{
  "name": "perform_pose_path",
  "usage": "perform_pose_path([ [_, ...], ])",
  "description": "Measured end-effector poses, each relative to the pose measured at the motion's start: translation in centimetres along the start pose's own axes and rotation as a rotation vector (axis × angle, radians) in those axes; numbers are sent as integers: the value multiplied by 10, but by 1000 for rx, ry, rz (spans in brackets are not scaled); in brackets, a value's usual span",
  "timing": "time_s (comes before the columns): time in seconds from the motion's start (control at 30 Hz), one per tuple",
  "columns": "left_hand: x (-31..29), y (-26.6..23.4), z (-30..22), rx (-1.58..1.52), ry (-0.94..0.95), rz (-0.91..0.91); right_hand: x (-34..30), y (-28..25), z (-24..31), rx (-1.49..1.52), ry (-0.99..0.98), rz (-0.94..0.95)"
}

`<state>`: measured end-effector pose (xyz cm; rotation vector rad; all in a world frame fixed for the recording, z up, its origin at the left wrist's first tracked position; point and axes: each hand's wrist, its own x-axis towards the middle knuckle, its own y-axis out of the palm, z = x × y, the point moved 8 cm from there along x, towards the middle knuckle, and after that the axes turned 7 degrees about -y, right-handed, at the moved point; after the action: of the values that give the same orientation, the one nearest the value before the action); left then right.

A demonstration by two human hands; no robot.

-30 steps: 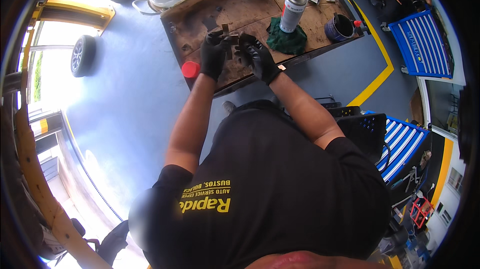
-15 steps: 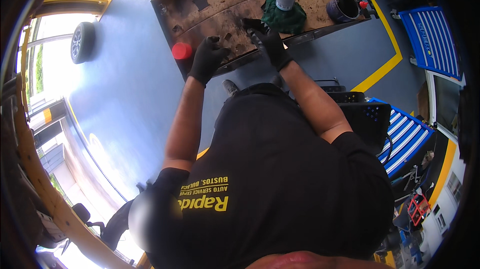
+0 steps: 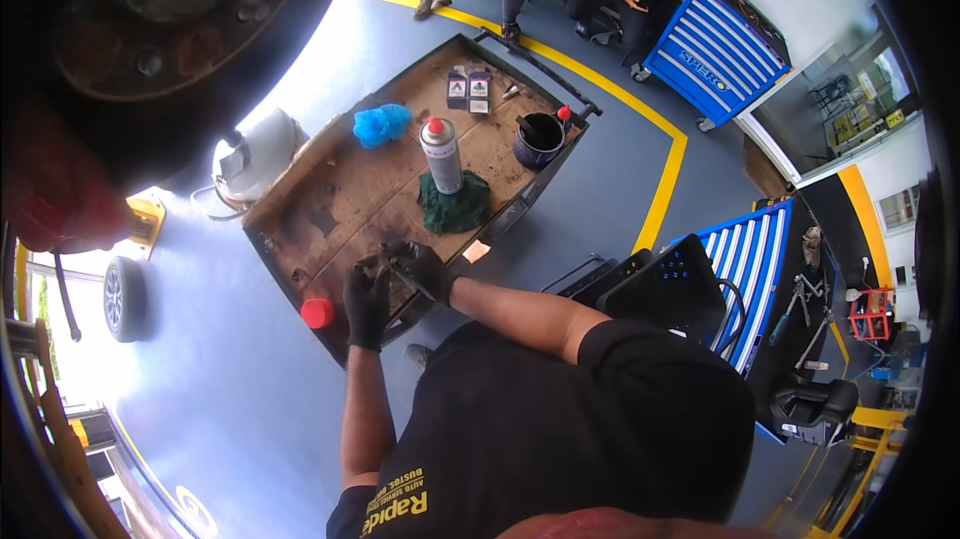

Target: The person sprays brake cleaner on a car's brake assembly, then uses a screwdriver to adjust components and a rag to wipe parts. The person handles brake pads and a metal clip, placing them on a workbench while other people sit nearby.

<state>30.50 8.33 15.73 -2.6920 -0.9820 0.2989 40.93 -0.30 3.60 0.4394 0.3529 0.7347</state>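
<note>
At the near edge of the table [image 3: 330,209], both gloved hands meet over a small dark metal part [image 3: 385,264] which rests on or just above the worn brown top; its exact kind is too small to tell. Left hand [image 3: 366,304]: fingers curled up around the near side of the part, gripping it. Right hand [image 3: 425,271]: fingers pressed together and closed on the part's far side, possibly around a slim tool, though that cannot be confirmed.

Surroundings noted: a red cap [image 3: 318,313] sits at the table's near corner, just beside the left hand. A spray can [image 3: 441,155] stands upright on a green rag [image 3: 455,204], near the right hand. A dark bucket [image 3: 539,140], a blue scrubber [image 3: 381,125] and two small packets [image 3: 468,89] lie further back, well apart from the work. Other people sit beyond the yellow floor line, clear of the table.

Judgement on method: the left hand should keep the part steady and low against the table top, so that the right can apply force squarely. Work sits close to the edge; moving it inward would reduce the risk of a dropped piece. Oily gloves may slip, so the rag is worth keeping within reach
</note>
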Motion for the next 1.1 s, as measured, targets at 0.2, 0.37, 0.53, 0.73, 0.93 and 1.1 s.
perform_pose_path([
  [0.2, 38, -9, 12, 310, 104, -30, 12, -9, 29, -258, -177, 110],
  [0.37, 74, 8, 39, 567, 309, 49, 48, -63, 46, -765, -462, 36],
  [0.53, 73, 18, 11, 448, 69, 199, 25, -7, 100, -1072, -539, 372],
  [0.73, 87, 27, 12, 652, 53, 192, 9, 19, 101, -1492, -975, 619],
  [0.93, 103, 23, 25, 654, 103, 166, 12, 48, 71, -1753, -1162, 717],
  [1.1, 107, 23, 32, 629, 73, 175, 14, 46, 72, -1694, -1109, 741],
])
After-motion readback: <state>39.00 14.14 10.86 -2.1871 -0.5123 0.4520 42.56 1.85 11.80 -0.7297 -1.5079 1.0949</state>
